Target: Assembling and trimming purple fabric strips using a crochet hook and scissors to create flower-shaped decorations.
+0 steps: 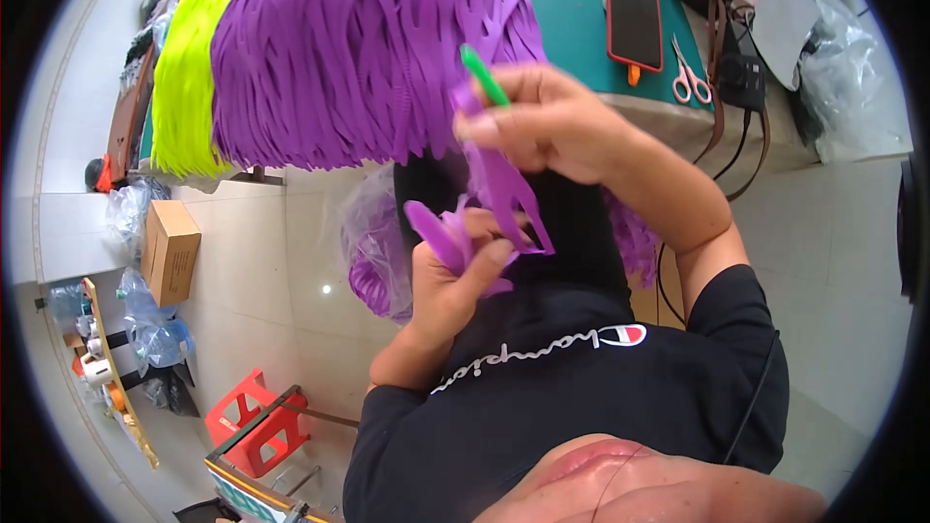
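My right hand (557, 126) is closed in a pinch around a slim green stick-like tool (483, 76) and the upper end of a flat purple strip (502, 189). The tool's working end is hidden by the fingers. Below it, over my lap, my left hand (441, 295) grips the lower part of the strip, which bunches and loops between thumb and fingers. A rounded purple piece (433, 232) stands up at that hand; whether it covers a finger I cannot tell. Just ahead, a thick pile of similar purple strips (339, 48) hangs over the table edge.
Bright yellow-green strips (189, 77) hang left of the pile. On the green table (567, 29) lie a red-cased phone (635, 19) and pink-handled scissors (690, 73). A bag with purple strips (378, 261) is beside my legs. A cardboard box (171, 252) and red stool (254, 426) stand left.
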The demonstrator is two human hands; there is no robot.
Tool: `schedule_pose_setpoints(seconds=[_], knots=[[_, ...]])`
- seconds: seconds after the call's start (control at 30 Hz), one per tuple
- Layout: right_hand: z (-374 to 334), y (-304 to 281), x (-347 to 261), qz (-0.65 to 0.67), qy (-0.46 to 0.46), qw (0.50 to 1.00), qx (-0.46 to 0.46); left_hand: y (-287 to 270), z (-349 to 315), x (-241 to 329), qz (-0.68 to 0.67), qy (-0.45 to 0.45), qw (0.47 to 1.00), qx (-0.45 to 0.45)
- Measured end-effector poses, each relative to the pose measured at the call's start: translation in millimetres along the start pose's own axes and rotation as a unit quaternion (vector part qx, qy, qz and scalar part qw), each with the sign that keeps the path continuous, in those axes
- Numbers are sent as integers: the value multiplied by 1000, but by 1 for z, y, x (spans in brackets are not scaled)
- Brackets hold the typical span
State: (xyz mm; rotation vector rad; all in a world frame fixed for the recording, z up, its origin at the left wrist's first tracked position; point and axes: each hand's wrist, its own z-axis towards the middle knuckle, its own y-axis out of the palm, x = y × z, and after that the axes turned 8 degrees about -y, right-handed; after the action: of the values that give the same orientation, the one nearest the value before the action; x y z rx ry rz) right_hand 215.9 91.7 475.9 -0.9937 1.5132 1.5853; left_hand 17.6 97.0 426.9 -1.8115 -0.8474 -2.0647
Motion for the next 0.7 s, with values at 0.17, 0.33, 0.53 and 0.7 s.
schedule_pose_setpoints(seconds=[0.17, 0.33, 0.53, 0.7], knots=[[115, 19, -74, -122, -245, 960, -50, -22, -10, 11, -111, 10, 969, 220], [252, -30, -132, -258, -266, 924, 96, -45, -31, 11, -43, -19, 979, 196], [284, -89, -81, -613, -161, 750, 192, -49, -39, 17, -4, -59, 993, 98], [95, -9, -22, -470, -228, 853, 3, -37, -23, 21, -69, -97, 992, 37]])
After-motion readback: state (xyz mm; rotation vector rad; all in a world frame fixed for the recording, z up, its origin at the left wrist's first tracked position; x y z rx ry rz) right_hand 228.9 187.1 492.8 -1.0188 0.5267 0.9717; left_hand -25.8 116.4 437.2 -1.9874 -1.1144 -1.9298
